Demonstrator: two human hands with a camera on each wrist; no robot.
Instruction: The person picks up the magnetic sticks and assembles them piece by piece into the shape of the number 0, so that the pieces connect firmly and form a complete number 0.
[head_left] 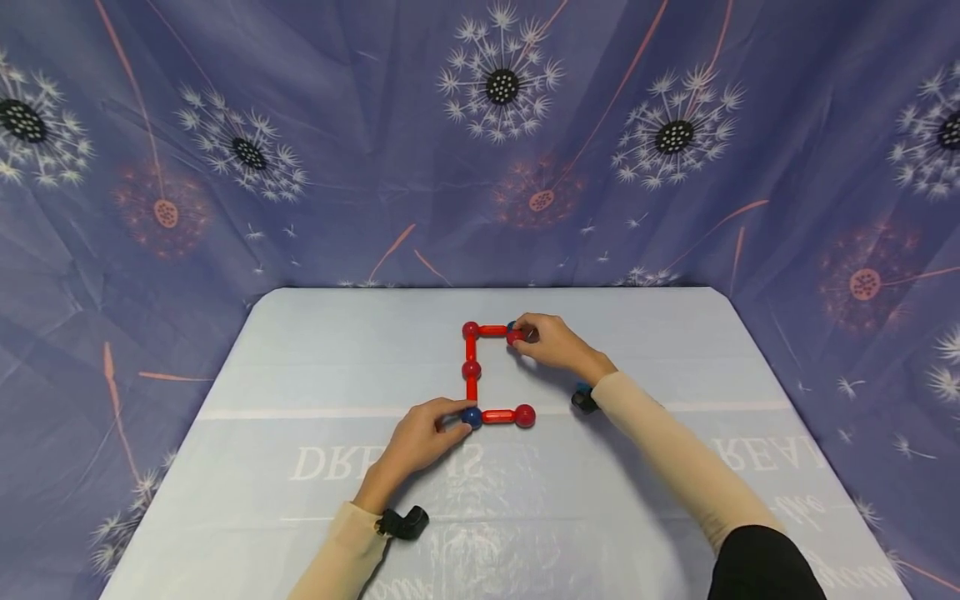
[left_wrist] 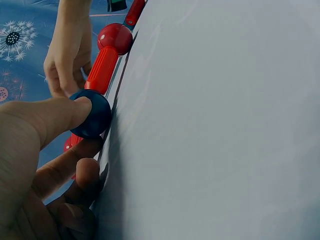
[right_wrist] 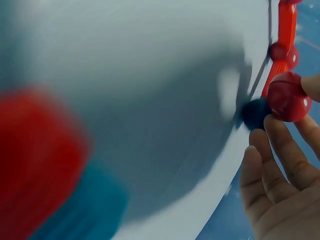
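Red rods and balls form an open bracket shape on the white table. My left hand (head_left: 422,437) holds the blue ball (head_left: 472,417) at the near left corner between thumb and fingers. A red rod (head_left: 498,416) runs right from it to a red ball (head_left: 525,416). Two more rods lead away through a middle red ball (head_left: 471,370) to a far corner red ball (head_left: 470,330). From there a red rod (head_left: 492,331) reaches another blue ball (right_wrist: 255,114). Beside that ball, my right hand (head_left: 553,340) pinches a loose-looking red ball (right_wrist: 289,97); contact between the balls is unclear.
The white table (head_left: 300,350) has printed lettering. A purple dandelion-patterned cloth (head_left: 390,167) hangs behind and at the sides. Black wrist devices (head_left: 403,523) sit on both wrists. A blurred red and teal shape (right_wrist: 40,160) fills the right wrist view's left edge.
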